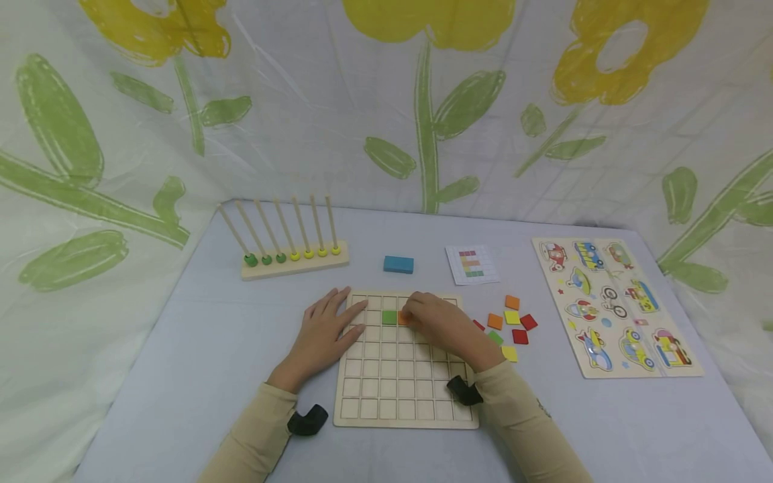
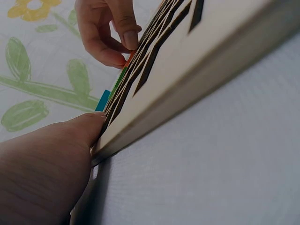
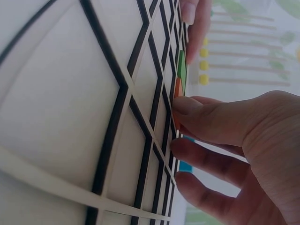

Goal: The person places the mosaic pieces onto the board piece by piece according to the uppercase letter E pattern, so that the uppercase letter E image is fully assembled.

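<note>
A wooden grid board point(image 1: 388, 389) lies flat on the table. My left hand point(image 1: 323, 335) rests on its left edge with fingers spread, holding nothing. A green square tile point(image 1: 389, 317) sits in a cell of the upper rows. Just right of it, my right hand point(image 1: 437, 325) pinches an orange square tile point(image 3: 177, 110) at the board's surface, thumb on it; the hand covers part of the tile in the head view. The left wrist view shows the left thumb point(image 2: 84, 126) against the board's side.
Loose tiles in red, yellow, orange and green lie right of the board, among them a red tile point(image 1: 520, 337). Behind the board are a blue block point(image 1: 398, 264) and a pattern card point(image 1: 486, 258). A peg stand point(image 1: 296, 267) with beads stands back left; a picture puzzle point(image 1: 604, 275) lies right.
</note>
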Available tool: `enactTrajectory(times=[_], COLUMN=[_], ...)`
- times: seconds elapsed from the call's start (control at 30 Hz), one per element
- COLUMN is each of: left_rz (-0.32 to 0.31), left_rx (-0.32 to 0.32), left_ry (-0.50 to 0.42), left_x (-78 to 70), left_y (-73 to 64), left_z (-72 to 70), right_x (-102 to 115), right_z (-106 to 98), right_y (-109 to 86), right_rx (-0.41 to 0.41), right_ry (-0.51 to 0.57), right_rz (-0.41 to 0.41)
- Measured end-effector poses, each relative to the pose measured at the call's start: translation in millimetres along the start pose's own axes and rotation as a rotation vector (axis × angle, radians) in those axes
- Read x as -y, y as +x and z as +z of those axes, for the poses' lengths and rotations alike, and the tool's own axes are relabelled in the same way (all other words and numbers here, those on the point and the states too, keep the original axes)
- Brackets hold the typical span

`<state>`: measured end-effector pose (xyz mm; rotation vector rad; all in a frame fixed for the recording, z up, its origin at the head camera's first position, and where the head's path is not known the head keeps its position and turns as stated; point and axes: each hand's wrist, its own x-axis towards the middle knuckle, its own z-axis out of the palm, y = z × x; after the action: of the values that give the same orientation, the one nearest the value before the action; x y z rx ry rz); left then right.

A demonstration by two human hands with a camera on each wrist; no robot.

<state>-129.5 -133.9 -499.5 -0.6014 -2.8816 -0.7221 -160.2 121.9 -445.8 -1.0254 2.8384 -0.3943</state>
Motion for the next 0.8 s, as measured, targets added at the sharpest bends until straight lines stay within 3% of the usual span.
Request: enactTrajectory(times=[0.2, 0.33, 0.43, 0.67, 0.8], left_rz=[0.011, 0.014, 0.013, -0.004, 0.003], left_rx=[-0.011, -0.013, -0.006, 0.029, 0.012], left_ry=[0.001, -0.004, -0.008, -0.017, -0.015], left_x=[1.0, 2.2, 3.0, 3.8, 4.2], left_y=[-0.3, -0.5, -0.3, -0.2, -0.4], left_z=[0.7, 1.5, 2.3, 2.7, 3.5], right_x=[-5.1, -17.7, -31.9, -79.1, -101.9], right_z=[-1.0, -13.2, -26.8, -43.9, -44.8], right_y=[-1.6, -11.8, -25.3, -61.8, -79.7], right_rx=[-0.002, -0.051, -0.068, -0.010, -0.008], right_ry=[0.006, 0.030, 0.065, 0.137, 0.160], right_rz=[-0.011, 0.009, 0.082, 0.336, 0.396])
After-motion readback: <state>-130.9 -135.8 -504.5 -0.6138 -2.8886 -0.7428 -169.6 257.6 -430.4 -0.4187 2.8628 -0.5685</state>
